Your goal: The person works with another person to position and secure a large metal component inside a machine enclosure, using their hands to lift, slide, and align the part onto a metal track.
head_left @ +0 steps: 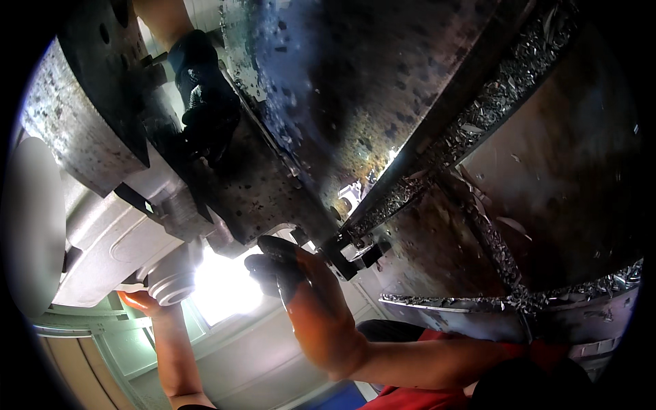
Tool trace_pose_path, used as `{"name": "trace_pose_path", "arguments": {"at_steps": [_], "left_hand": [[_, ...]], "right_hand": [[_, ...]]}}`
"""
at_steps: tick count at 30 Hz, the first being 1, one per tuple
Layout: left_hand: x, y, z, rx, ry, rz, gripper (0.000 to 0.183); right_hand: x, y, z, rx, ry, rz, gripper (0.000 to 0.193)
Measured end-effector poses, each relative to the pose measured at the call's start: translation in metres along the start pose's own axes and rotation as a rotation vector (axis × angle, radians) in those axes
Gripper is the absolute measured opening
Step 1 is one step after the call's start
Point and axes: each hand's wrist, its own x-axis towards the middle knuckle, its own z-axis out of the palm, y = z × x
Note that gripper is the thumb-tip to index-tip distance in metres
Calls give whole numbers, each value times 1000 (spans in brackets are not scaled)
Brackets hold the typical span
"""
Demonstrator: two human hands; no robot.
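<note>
My right hand [318, 307], in an orange glove with black fingers, is raised near the lower edge of a dark metal block [273, 191]. Its fingers and thumb are bent together; whatever they may hold is hidden. Lower left, my left hand [139, 301], also in an orange glove, reaches up beside a grey round stepped metal part [171, 281]. That part and the pale housing [113, 242] hide its fingers. At the upper left, a dark-gloved hand [205, 102] comes from the top edge, apparently another person's, against the dark block.
Metal shavings [509, 82] fill the seams between large stained metal panels [567, 171] on the right. A small dark bracket [362, 256] juts out near my right hand. Bright light [229, 287] glares between my arms. A curved steel plate [75, 116] stands at the left.
</note>
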Motion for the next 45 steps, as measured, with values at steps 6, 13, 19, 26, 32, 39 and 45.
{"name": "trace_pose_path", "arguments": {"at_steps": [6,13,19,26,32,39,45], "left_hand": [[-2,-3,-6,-109,-1,-70,64],[-3,-4,-10,-187,0,-127,63],[-4,-4,-13,-220,14,-157,63],[-4,-4,-14,-257,19,-174,63],[-5,-11,-19,-355,89,-287,63],[-7,-11,-24,-298,106,-278,64],[-6,-5,-29,-209,127,-250,70]], "right_hand": [[0,2,-3,-18,-3,-8,34],[-1,-2,-9,-27,-23,27,34],[-4,0,-9,56,3,82,34],[-6,-1,-7,124,-2,180,35],[-7,-5,-6,84,-3,206,35],[-13,-1,-8,-353,-42,-24,36],[-20,-1,-9,-155,-70,155,40]]}}
